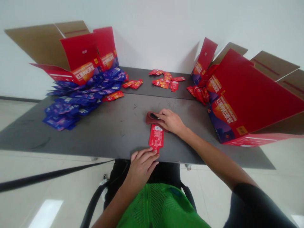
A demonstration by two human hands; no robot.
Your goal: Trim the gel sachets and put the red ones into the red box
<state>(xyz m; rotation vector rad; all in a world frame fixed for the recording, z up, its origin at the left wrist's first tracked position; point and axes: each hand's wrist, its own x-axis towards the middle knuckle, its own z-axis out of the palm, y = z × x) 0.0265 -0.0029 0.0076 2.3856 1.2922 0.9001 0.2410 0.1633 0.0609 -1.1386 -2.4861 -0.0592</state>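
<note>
A long red sachet (156,137) lies flat on the grey metal table (114,133), printed with white text and a pale label. My left hand (142,167) is at the sachet's near end, with the fingertips on it. My right hand (170,122) rests over a dark red folded pad (150,118) at the sachet's far end. A small black object (155,116) shows under my right fingers, and its kind is hidden. The sachet's far end is tucked under or against the pad, and I cannot tell which.
A heap of blue sachets (78,101) covers the table's left side, and loose red sachets (166,80) lie at the far side. Open red cardboard cartons stand at the left (78,52) and right (251,95). A black strap (47,173) crosses below the near edge.
</note>
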